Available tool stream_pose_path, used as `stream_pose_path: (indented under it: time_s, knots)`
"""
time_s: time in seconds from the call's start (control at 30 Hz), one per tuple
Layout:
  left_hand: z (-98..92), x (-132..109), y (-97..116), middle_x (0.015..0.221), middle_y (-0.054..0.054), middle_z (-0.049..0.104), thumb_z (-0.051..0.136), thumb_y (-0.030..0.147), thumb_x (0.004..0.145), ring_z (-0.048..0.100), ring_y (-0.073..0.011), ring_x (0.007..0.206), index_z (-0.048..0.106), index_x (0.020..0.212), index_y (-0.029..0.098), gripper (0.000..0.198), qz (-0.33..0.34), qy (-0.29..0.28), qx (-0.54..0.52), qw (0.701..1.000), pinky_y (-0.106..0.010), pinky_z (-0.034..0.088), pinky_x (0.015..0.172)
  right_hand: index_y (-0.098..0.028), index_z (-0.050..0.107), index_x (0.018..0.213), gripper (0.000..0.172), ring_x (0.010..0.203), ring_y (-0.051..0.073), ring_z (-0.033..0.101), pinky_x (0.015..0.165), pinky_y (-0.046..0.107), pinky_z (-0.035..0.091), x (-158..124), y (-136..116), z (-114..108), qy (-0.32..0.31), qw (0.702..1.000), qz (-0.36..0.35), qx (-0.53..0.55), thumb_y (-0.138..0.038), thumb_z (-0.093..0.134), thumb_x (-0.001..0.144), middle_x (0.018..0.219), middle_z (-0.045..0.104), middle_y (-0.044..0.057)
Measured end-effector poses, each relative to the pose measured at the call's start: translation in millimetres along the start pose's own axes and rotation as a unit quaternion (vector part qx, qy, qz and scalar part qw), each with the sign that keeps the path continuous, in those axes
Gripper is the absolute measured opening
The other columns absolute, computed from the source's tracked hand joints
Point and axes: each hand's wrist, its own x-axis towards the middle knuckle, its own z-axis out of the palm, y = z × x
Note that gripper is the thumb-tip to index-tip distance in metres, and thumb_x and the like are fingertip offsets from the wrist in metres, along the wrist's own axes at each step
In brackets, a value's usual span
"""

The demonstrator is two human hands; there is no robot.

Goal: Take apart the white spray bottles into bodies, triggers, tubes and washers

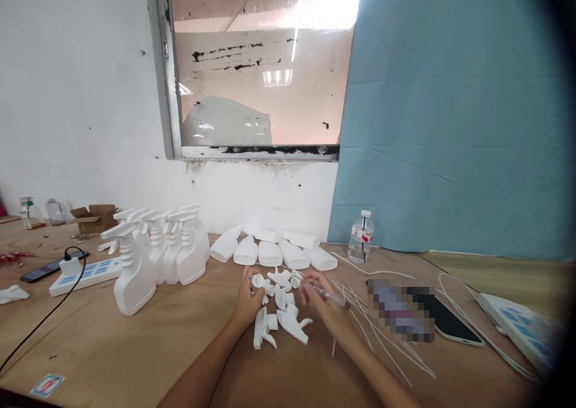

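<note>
My left hand point(249, 297) is closed around a white spray trigger head point(257, 281), its round collar turned up toward me. In my right hand point(317, 297) is a slim greyish tool point(330, 295), slanting from lower right to upper left; its exact kind is blurred. The tool's front end lies close to a small white round part. Between and below my hands lie several loose white trigger heads point(292, 325). Thin white dip tubes point(373, 330) are spread beside and beneath my right forearm.
Several white spray bottles with heads fitted point(135, 276) stand at left. Headless white bottles point(270, 253) lie along the wall. A water bottle point(360, 238), phone point(456, 323) and power strip point(517, 324) are at right. Another power strip point(90, 274) with a black cable lies left.
</note>
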Motion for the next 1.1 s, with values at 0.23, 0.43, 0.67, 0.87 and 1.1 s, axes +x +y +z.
stream_pose_path:
  time_s: [0.23, 0.43, 0.67, 0.87, 1.1]
  knots:
    - [-1.1, -1, 0, 0.083, -0.001, 0.049, 0.045, 0.011, 0.068, 0.050, -0.0175, 0.078, 0.050, 0.085, 0.018, 0.020, 0.021, -0.038, 0.008, 0.999, -0.030, 0.042, 0.072, -0.021, 0.058, 0.091, 0.022, 0.073, 0.017, 0.061, 0.068, 0.028, 0.049, -16, -12, 30, -0.095, 0.995, -0.016, 0.035, -0.041, 0.058, 0.084, 0.082, 0.064, 0.003]
    - [0.8, -2, -2, 0.085, -0.002, 0.050, 0.047, 0.014, 0.073, 0.050, -0.0187, 0.082, 0.053, 0.084, 0.018, 0.014, 0.047, -0.069, 0.007, 0.996, -0.032, 0.042, 0.075, -0.020, 0.060, 0.099, 0.024, 0.074, 0.017, 0.062, 0.069, 0.028, 0.048, -21, -10, 25, -0.136, 0.990, -0.042, 0.006, -0.037, 0.046, 0.091, 0.087, 0.066, 0.005]
    - [0.1, -4, 0, 0.086, -0.003, 0.049, 0.049, 0.013, 0.073, 0.049, -0.0203, 0.086, 0.056, 0.083, 0.018, 0.014, 0.075, -0.103, 0.031, 0.991, -0.034, 0.043, 0.078, -0.022, 0.066, 0.093, 0.017, 0.078, 0.019, 0.060, 0.074, 0.029, 0.044, -24, -4, 27, -0.099, 0.991, -0.074, -0.060, -0.028, 0.052, 0.087, 0.081, 0.065, 0.003]
    - [3.2, -6, 9, 0.084, -0.002, 0.049, 0.050, 0.008, 0.070, 0.049, -0.0192, 0.083, 0.059, 0.084, 0.019, 0.020, 0.090, -0.099, 0.021, 0.991, -0.033, 0.043, 0.076, -0.021, 0.065, 0.080, 0.023, 0.064, 0.016, 0.057, 0.062, 0.027, 0.043, -21, -8, 28, -0.070, 0.993, -0.070, -0.067, -0.025, 0.045, 0.088, 0.067, 0.060, 0.000]
    - [6.7, -1, 12, 0.084, -0.003, 0.048, 0.048, 0.015, 0.074, 0.049, -0.0196, 0.083, 0.056, 0.079, 0.019, 0.010, 0.055, -0.056, -0.016, 0.997, -0.033, 0.042, 0.076, -0.021, 0.068, 0.084, 0.023, 0.071, 0.017, 0.059, 0.067, 0.028, 0.046, -18, -15, 31, -0.084, 0.995, -0.050, -0.011, -0.032, 0.048, 0.087, 0.073, 0.062, 0.001]
